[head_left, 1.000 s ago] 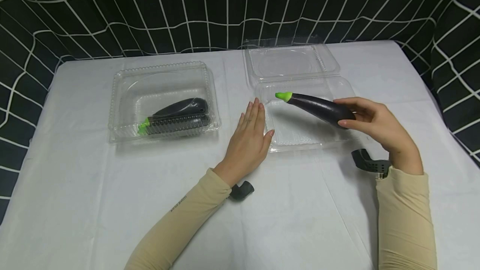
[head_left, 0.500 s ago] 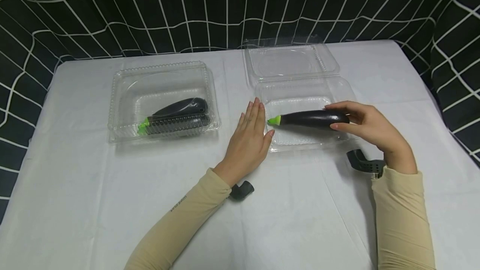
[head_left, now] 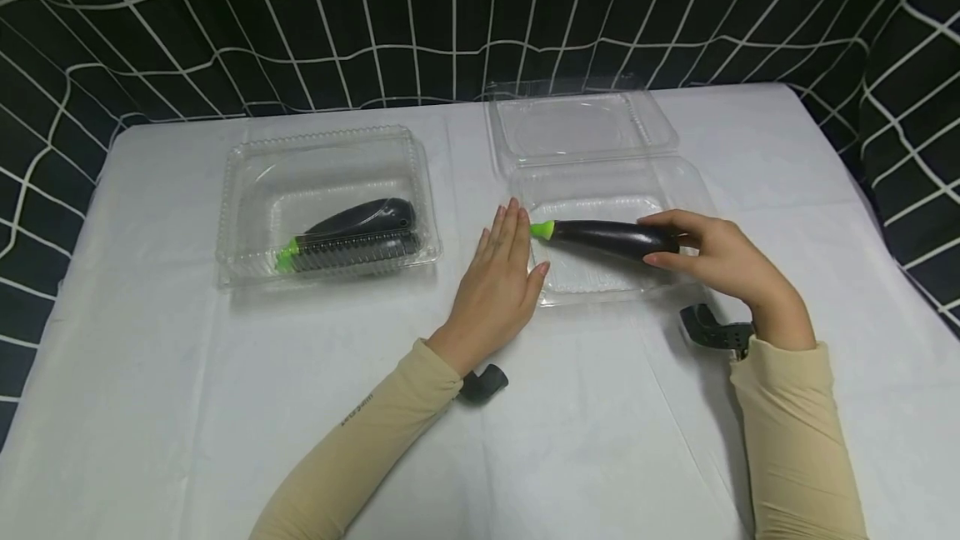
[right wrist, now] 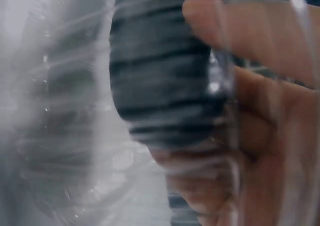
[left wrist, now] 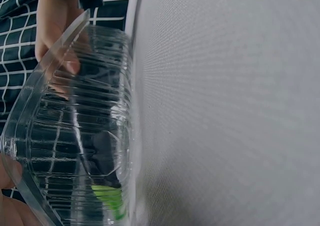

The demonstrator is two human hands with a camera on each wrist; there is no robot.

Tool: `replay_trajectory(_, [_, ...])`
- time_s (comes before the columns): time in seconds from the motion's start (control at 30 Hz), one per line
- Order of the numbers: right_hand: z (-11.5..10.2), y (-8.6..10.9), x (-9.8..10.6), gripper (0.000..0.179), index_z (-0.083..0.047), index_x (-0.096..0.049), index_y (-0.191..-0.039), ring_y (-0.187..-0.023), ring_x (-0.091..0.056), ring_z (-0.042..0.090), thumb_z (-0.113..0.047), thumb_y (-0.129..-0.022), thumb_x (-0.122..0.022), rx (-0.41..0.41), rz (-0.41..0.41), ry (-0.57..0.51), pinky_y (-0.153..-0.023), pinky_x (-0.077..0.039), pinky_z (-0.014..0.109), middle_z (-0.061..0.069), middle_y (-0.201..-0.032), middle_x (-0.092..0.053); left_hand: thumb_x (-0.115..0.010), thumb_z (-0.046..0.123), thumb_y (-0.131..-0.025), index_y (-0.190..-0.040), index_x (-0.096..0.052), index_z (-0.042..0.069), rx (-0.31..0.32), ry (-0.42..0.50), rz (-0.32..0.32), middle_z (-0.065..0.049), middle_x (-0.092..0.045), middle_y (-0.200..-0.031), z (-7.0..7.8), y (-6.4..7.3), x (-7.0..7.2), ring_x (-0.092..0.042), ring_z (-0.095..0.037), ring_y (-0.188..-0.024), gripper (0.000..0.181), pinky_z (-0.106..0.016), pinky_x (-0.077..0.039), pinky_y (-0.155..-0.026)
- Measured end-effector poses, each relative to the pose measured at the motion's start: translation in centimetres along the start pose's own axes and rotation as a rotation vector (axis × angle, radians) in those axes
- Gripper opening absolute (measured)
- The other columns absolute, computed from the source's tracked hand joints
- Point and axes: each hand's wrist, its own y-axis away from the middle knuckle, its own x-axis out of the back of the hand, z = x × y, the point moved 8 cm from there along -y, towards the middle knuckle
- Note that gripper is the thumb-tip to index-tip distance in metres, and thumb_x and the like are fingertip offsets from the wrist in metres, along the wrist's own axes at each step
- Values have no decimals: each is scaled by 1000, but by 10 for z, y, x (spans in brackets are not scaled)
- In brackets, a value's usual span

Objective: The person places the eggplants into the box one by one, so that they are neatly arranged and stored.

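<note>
A dark purple eggplant (head_left: 600,237) with a green stem lies lengthwise within the base of an open clear plastic clamshell box (head_left: 592,294). My right hand (head_left: 712,261) grips its thick end between thumb and fingers; through the box wall, the right wrist view shows that end of the eggplant (right wrist: 160,70) close up. With fingers straight and together, my left hand (head_left: 491,290) rests against the box's left side, beside the green stem tip. Part of the stem (left wrist: 111,200) shows through the ribbed wall in the left wrist view.
To the left stands a second clear plastic box (head_left: 322,140), closed, with dark eggplants (head_left: 360,219) inside. The open box's lid (head_left: 585,123) lies folded back behind its base. A white cloth (head_left: 585,440) covers the table, and a white net (head_left: 450,48) hangs behind over black cloth.
My right hand has lowered the eggplant into the open box and shifted it left, and the eggplant has levelled. My left hand has stayed put.
</note>
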Motion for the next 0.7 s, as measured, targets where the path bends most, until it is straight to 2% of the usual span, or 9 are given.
replay_trajectory(0.07, [-3, -1, -1, 44, -3, -57, -125, -109, -54, 30, -15, -86, -70, 30, 0, 13, -96, -41, 50, 20, -121, -58, -35, 28, -103, -145, -16, -12, -3, -1, 7, -23, -7, -154, 0, 0, 1, -2, -30, -143, 61, -43, -12, -115])
replay_trajectory(0.2, [-4, -2, -4, 45, -1, -55, -127, -109, -54, 36, -17, -87, -68, 54, -10, 29, -92, -41, 55, 25, -120, -57, -36, 28, -103, -144, -17, -12, -2, 2, 8, -24, -7, -154, 0, 1, 1, -3, -31, -143, 61, -42, -12, -115])
replay_trajectory(0.37, [-4, -2, -4, 45, 2, -54, -128, -109, -54, 42, -18, -89, -67, 56, 7, 41, -89, -44, 55, 26, -123, -56, -36, 29, -103, -145, -16, -12, -1, 20, 5, -23, -6, -154, 1, 1, 0, 1, -28, -143, 62, -41, -11, -115])
replay_trajectory(0.7, [-8, -1, -3, 40, 5, -57, -123, -105, -58, 42, -12, -88, -67, 102, 65, 67, -90, -43, 55, 25, -123, -57, -35, 32, -103, -146, -14, -11, 6, 31, -24, -22, -4, -155, 0, 1, -2, -2, -30, -143, 64, -40, -9, -116])
